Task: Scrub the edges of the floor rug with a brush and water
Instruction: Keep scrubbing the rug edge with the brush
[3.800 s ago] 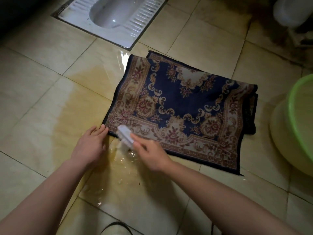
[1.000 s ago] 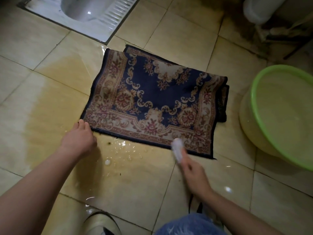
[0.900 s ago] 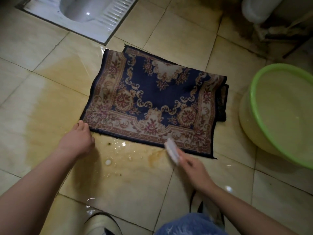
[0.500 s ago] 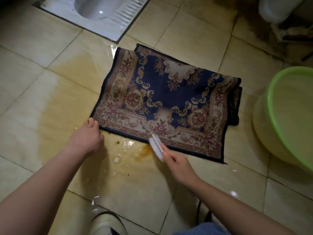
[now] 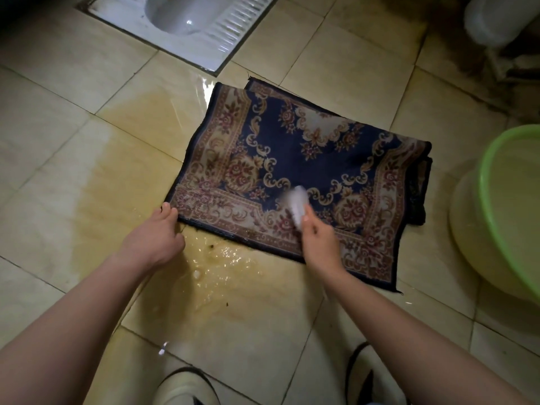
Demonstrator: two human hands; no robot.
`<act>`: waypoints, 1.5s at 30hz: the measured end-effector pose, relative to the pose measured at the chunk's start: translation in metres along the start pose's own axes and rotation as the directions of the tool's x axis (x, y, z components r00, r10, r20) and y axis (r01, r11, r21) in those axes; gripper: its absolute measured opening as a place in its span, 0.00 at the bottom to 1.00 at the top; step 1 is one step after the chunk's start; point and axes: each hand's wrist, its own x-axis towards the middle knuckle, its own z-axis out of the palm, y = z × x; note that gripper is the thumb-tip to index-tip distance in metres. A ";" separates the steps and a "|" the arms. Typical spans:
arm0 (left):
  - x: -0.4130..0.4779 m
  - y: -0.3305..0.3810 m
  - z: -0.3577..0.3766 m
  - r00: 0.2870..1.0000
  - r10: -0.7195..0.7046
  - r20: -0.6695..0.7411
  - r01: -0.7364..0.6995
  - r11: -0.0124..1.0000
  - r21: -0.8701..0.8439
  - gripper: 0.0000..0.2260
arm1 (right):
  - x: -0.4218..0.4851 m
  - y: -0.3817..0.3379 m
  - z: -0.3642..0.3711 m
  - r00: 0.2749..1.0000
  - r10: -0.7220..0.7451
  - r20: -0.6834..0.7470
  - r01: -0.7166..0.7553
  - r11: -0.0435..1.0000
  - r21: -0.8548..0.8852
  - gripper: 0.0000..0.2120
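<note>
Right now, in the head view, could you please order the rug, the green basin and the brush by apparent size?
1. rug
2. green basin, cropped at the frame edge, so its full size is unsure
3. brush, held in the right hand

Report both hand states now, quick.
Left hand: open, pressing the near-left corner of the rug.
Right hand: holding the brush on the rug.

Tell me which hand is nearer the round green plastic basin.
Right. The right hand grips the white scrubbing brush over the near border of the patterned blue rug; the left hand touches the rug's near-left corner, farther from the basin.
</note>
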 end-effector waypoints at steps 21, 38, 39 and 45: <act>-0.004 -0.028 -0.002 0.994 0.045 -0.103 -0.051 0.997 -0.059 0.28 | 0.032 -0.062 0.049 0.963 -0.192 0.188 0.212 0.973 -0.092 0.21; 0.002 -0.038 0.004 0.973 0.005 -0.230 -0.049 0.981 -0.186 0.31 | -0.011 -0.070 0.076 0.650 -0.269 0.711 0.444 0.894 -0.067 0.19; 0.003 -0.040 0.005 0.975 -0.001 -0.222 -0.040 0.983 -0.181 0.31 | 0.002 -0.072 0.073 0.738 -0.291 0.608 0.382 0.924 -0.021 0.19; 0.004 -0.033 0.007 0.976 -0.055 -0.210 0.003 0.970 -0.241 0.32 | -0.001 -0.061 0.062 0.771 -0.221 0.597 0.406 0.893 -0.194 0.21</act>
